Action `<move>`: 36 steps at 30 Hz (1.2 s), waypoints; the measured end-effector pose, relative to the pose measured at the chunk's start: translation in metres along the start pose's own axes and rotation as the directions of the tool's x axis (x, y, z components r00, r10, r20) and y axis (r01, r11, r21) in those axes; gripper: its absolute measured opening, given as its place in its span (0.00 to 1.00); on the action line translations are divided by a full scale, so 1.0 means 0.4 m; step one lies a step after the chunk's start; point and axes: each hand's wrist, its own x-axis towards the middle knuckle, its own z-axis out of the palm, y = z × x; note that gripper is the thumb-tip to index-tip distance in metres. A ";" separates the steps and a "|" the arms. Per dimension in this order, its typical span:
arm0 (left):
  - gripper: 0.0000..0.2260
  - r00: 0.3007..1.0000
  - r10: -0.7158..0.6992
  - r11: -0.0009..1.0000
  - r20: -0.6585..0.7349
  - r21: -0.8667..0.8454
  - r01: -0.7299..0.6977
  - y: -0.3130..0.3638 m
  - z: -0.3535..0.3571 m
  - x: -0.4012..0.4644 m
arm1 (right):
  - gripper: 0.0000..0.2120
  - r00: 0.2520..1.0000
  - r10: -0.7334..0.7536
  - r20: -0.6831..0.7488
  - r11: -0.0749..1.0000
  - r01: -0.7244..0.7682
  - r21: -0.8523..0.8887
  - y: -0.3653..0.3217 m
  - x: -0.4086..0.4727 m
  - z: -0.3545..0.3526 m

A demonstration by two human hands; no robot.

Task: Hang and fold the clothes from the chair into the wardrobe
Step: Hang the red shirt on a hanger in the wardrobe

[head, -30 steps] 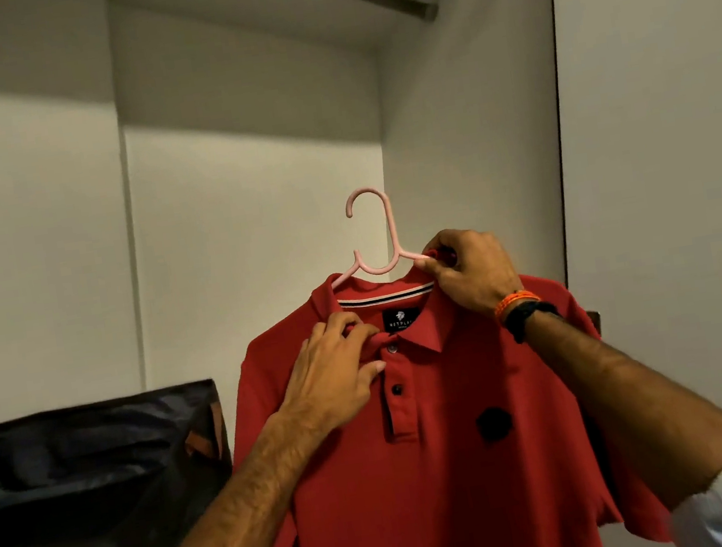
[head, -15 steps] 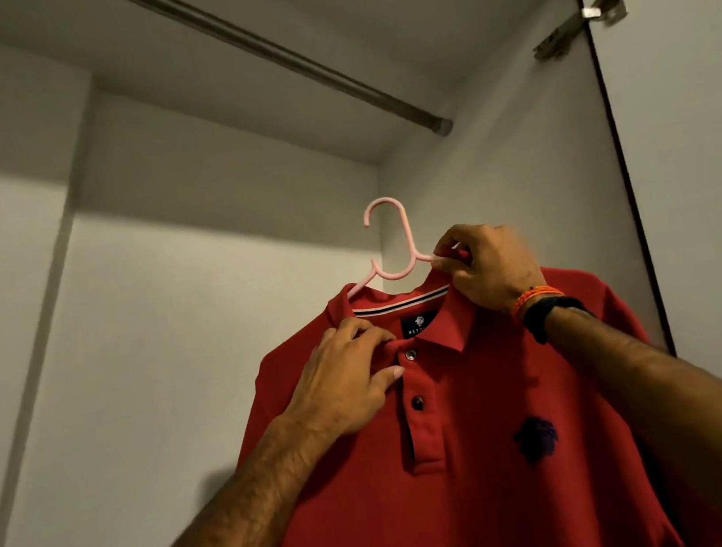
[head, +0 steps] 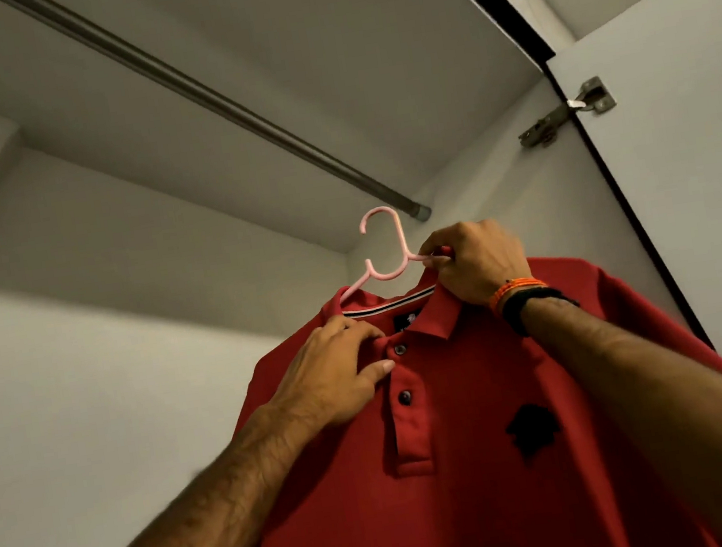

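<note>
Wardrobe: grey-walled wardrobe interior, metal rail crossing from 10 to 2 o'clock
Hinge: steel door hinge, 2 o'clock
Right hand: pinching pink plastic hanger
Left hand: gripping red polo shirt at collar

- A metal door hinge sits at the upper right.
- An orange thread band and a black band circle 1 wrist.

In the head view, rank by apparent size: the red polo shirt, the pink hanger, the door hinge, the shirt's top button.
1. red polo shirt, by far the largest.
2. pink hanger, counting only the part showing above the collar.
3. door hinge, somewhat smaller than the hanger, though it sits farther back, so this is unsure.
4. top button, smallest.
</note>
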 end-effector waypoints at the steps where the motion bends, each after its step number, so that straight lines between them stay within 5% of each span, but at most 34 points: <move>1: 0.17 1.000 0.005 1.000 -0.019 0.001 -0.005 -0.008 0.006 0.019 | 0.09 1.000 0.003 -0.016 1.000 -0.003 -0.006 0.008 0.017 0.008; 25: 0.16 0.982 0.067 0.996 -0.179 0.065 -0.056 -0.054 0.102 0.409 | 0.09 0.971 -0.001 -0.241 0.994 -0.026 -0.108 0.159 0.351 0.095; 36: 0.21 0.996 -0.014 1.000 -0.092 0.022 0.016 -0.120 0.169 0.445 | 0.08 0.991 -0.031 -0.132 0.978 0.002 -0.210 0.158 0.414 0.196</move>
